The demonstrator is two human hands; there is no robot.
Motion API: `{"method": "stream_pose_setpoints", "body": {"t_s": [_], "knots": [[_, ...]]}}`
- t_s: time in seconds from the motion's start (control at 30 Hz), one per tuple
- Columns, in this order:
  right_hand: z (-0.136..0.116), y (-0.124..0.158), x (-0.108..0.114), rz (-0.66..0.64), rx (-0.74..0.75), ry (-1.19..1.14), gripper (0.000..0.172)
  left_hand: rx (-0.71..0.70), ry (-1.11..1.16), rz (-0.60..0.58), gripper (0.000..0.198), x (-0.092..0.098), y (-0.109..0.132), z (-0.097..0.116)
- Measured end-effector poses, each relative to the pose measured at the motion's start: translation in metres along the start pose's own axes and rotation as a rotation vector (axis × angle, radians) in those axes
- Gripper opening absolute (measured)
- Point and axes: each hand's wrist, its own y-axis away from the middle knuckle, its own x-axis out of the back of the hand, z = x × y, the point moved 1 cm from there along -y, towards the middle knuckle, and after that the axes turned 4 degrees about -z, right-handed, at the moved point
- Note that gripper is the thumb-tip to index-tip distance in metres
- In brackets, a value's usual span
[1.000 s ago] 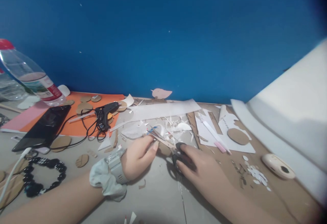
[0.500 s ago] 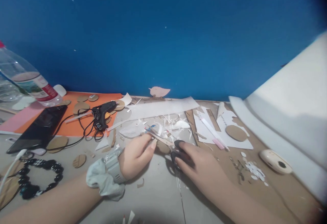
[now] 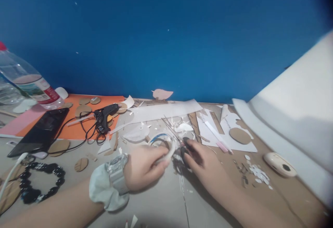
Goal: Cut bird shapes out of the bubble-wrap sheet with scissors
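Note:
My left hand (image 3: 145, 167) is closed around the near side of a roll of tape (image 3: 172, 147), a whitish ring with blue showing along its inner edge. A watch and a pale green scrunchie (image 3: 108, 188) circle that wrist. Just to the right, my right hand (image 3: 205, 160) has thumb and fingers in the dark handles of a pair of scissors (image 3: 173, 130). Their blades point away and to the left, past the roll. White paper scraps (image 3: 184, 127) lie scattered around and behind the blades. Motion blurs both hands slightly.
On the left are a black glue gun (image 3: 104, 117) with its cord, a phone (image 3: 39, 132), a plastic bottle (image 3: 39, 87) and a bead bracelet (image 3: 53, 188). Cut cardboard, a pink-ended pen (image 3: 218, 136) and a cream oval device (image 3: 279, 164) are on the right. A blue wall (image 3: 166, 47) rises behind.
My left hand has moved right and taken hold of the tape roll, coming away from the scissor blades. The scissors have shifted slightly right, and their blades now point more steeply away.

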Motion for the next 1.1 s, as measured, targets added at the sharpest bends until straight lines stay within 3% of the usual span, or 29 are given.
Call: {"method": "stream_pose_setpoints", "body": {"t_s": [0.3, 0.47, 0.6, 0.73, 0.87, 0.97, 1.03, 1.1], "knots": [[0.002, 0.001, -0.005, 0.016, 0.016, 0.055, 0.027, -0.182, -0.195, -0.037, 0.026, -0.008, -0.004, 0.000], [-0.001, -0.003, 0.004, 0.098, -0.026, 0.167, 0.025, -0.144, -0.169, -0.004, 0.025, -0.010, -0.003, -0.003], [-0.004, 0.000, 0.003, 0.135, 0.071, 0.266, 0.025, -0.075, -0.045, 0.109, 0.032, -0.002, -0.002, -0.001], [-0.004, 0.006, -0.006, 0.117, 0.214, 0.281, 0.029, 0.003, 0.115, 0.179, 0.024, 0.003, -0.003, -0.003], [-0.005, 0.007, -0.007, 0.102, 0.197, 0.244, 0.036, 0.034, 0.249, 0.234, 0.023, 0.003, -0.002, -0.010], [-0.007, 0.005, -0.004, 0.100, 0.148, 0.231, 0.037, 0.046, 0.224, 0.433, 0.035, 0.006, 0.000, -0.017], [-0.008, 0.003, -0.003, 0.095, 0.141, 0.258, 0.035, 0.059, 0.074, 0.650, 0.045, 0.011, 0.000, -0.020], [-0.009, 0.002, -0.003, 0.091, 0.154, 0.300, 0.034, 0.072, -0.160, 0.713, 0.051, 0.015, -0.001, -0.020]]}}
